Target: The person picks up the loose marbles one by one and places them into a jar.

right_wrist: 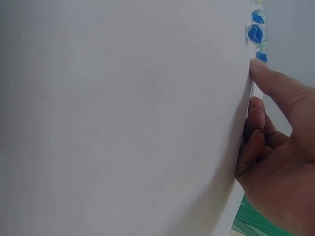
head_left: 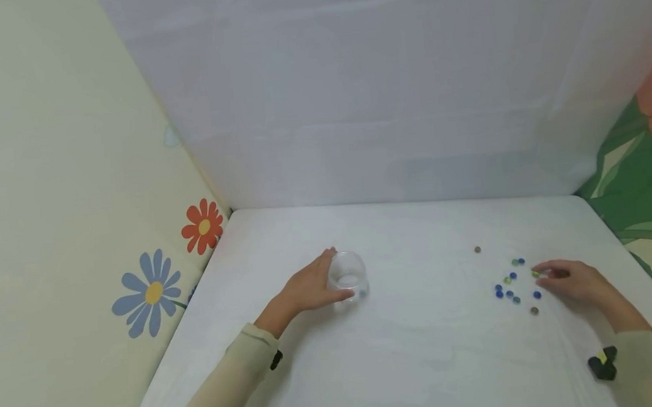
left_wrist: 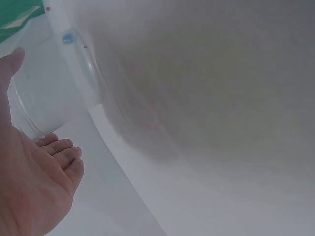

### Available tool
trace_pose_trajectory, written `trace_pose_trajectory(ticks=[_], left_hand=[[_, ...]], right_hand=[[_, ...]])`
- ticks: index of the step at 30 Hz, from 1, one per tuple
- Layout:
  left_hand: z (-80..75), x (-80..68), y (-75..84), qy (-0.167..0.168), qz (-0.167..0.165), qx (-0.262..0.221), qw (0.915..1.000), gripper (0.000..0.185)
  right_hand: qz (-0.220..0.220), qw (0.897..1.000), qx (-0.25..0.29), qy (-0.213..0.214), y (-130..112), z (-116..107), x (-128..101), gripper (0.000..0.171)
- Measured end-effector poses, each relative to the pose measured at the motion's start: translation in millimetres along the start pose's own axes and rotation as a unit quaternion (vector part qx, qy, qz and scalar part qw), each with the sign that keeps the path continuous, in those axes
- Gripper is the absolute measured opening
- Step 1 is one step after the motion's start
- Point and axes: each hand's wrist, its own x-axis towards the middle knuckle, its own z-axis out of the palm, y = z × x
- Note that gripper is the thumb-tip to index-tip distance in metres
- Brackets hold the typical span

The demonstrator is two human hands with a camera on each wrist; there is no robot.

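My left hand [head_left: 311, 286] grips a clear cup [head_left: 346, 266] on the white table, thumb on the near side and fingers round the far side. A bluish marble [left_wrist: 68, 38] shows through the cup's wall low down. At the right, my right hand [head_left: 572, 282] pinches a yellow-green marble [head_left: 535, 274] between thumb and forefinger, close to the tabletop. In the right wrist view the thumb [right_wrist: 275, 81] shows, but the pinched marble is hidden. Loose marbles lie left of this hand, among them a blue marble [head_left: 537, 294] just below its fingertips.
Several blue and greenish marbles [head_left: 509, 294] are scattered on the white tabletop [head_left: 415, 348]. A brownish marble [head_left: 477, 249] lies farther back, and a grey-brown marble [head_left: 535, 310] nearer. A white sheet [head_left: 353, 101] hangs behind the table; a flowered wall [head_left: 46, 185] borders its left side.
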Motion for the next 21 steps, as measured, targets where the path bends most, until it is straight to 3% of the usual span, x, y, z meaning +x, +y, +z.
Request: trace_pose_trajectory(ticks=[21], left_hand=[[-0.1, 0.2, 0.4, 0.003, 0.007, 0.001, 1.0000, 0.110]], right_hand=[[0.014, 0.999, 0.020, 0.036, -3.0, -2.0, -7.3, 0.044]])
